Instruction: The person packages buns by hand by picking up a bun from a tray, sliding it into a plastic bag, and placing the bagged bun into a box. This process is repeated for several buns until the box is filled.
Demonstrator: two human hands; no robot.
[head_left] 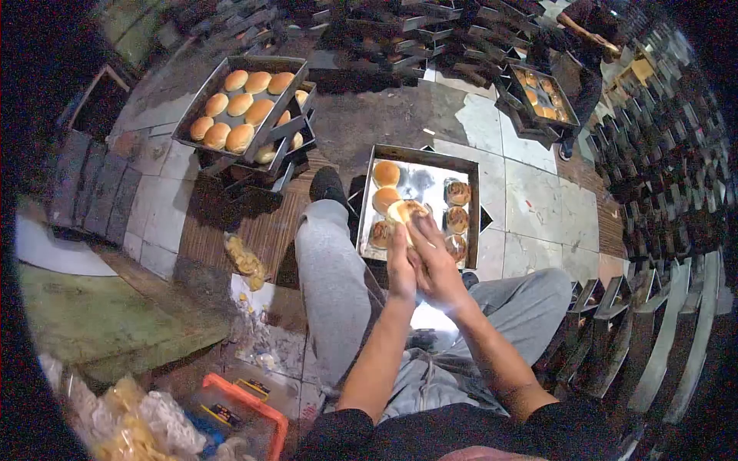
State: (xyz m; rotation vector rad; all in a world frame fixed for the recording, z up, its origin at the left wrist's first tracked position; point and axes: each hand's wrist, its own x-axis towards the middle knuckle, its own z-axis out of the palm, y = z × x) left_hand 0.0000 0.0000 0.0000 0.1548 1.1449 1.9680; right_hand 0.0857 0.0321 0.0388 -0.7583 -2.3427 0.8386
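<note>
Between my legs lies a metal tray (472, 257) holding buns. Two plain golden buns (386, 174) are at its upper left, and three darker-topped ones (458, 193) line its right side. Another dark bun (380, 233) sits at the lower left. Above the tray, my left hand (400, 265) and my right hand (436, 261) are pressed together around a bun (407, 211), which shows a pale side and a brown patch. The fingers partly cover it.
Stacked trays of golden buns (240, 104) stand at the upper left. Another bun tray (544, 96) is near a person (590, 34) at the upper right. Many metal trays (661, 169) are piled on the right. An orange crate (280, 422) and plastic bags (138, 419) lie at the lower left.
</note>
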